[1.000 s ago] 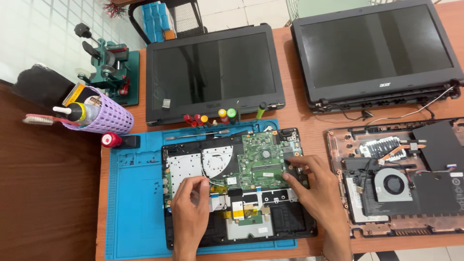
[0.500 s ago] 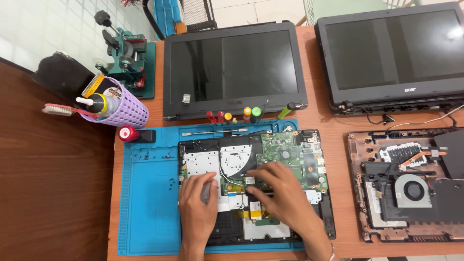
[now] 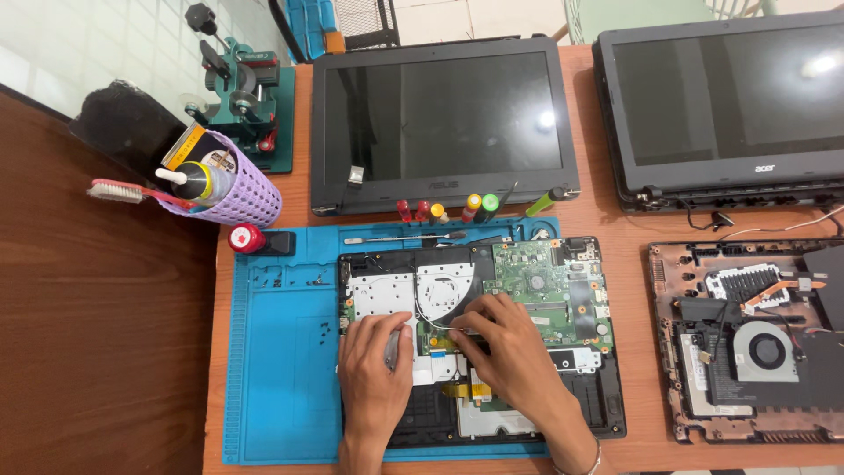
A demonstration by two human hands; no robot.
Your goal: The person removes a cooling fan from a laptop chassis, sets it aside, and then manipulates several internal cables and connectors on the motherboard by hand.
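Here both hands press the opened laptop [image 3: 479,339], left hand [image 3: 376,369] flat, right hand [image 3: 510,347] pinching a thin cable [image 3: 435,321].

A lilac mesh tool cup [image 3: 230,189] stands beside a green vise [image 3: 244,97].
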